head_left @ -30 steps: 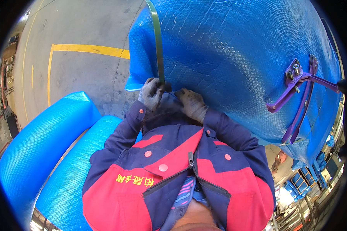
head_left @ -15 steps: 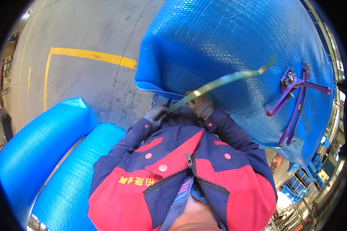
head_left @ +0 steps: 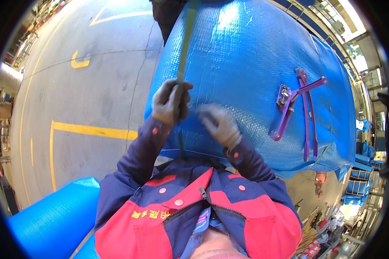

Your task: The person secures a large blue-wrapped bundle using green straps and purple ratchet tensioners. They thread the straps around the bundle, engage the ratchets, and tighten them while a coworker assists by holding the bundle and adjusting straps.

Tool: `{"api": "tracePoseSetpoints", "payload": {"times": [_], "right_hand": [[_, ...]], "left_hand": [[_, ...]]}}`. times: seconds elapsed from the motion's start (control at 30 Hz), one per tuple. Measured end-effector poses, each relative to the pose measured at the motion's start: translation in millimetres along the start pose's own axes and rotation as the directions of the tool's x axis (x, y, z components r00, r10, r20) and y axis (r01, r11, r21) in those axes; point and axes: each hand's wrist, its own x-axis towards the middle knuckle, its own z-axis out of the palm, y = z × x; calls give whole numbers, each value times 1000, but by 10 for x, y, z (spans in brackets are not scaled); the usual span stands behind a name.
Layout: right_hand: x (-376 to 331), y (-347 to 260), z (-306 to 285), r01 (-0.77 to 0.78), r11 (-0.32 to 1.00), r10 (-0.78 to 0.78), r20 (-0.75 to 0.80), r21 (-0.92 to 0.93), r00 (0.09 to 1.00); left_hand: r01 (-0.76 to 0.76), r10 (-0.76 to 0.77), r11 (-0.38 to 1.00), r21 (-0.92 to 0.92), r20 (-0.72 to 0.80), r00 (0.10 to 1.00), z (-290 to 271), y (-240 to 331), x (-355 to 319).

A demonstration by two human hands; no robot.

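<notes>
A large bundle wrapped in blue bubble film [head_left: 242,56] fills the area in front of me. A flat green strapping band [head_left: 186,49] comes down over its left part from the top edge of the view. My left hand [head_left: 166,103], in a grey glove, is closed around this band above the wrap. Below the hand the band continues down the bundle's near side. My right hand [head_left: 222,125], also gloved, hovers beside it to the right, blurred, fingers apart and off the band. Farther right on the film lie a purple strapping tensioner [head_left: 284,108] and a long-handled purple tool [head_left: 308,116].
Another blue-wrapped roll [head_left: 56,216] lies at lower left, with part of a further one beside it. Yellow lines [head_left: 90,130] mark the grey floor on the left. A dark shape [head_left: 166,17] stands at the bundle's far left corner. Racks and blue-wrapped goods [head_left: 358,185] line the right.
Both hands have moved up and forward from close to my waist onto the bundle. The band's loose curved length no longer shows across the film; the band now runs straight away from me.
</notes>
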Motion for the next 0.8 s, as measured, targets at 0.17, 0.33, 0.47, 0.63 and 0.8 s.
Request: {"api": "tracePoseSetpoints", "payload": {"times": [0.17, 0.33, 0.47, 0.63, 0.8], "right_hand": [[1214, 477, -305, -55, 677, -116, -180, -734, 977], [1273, 990, 147, -172, 525, 166, -98, -833, 981], [1529, 1086, -221, -308, 947, 278, -253, -88, 927], [2223, 902, -789, -130, 894, 331, -434, 429, 838], [2588, 715, -1176, -241, 942, 310, -337, 232, 889]], "left_hand": [[215, -201, 976, 44, -208, 957, 368, -605, 1311], [98, -76, 991, 96, -210, 975, 371, -999, 1963], [102, -91, 989, 107, -100, 991, 206, -1114, 1973], [22, -22, 1000, 2, 95, 995, 173, -1188, 1891], [5, -6, 1000, 16, 110, 994, 200, -1120, 1881]]}}
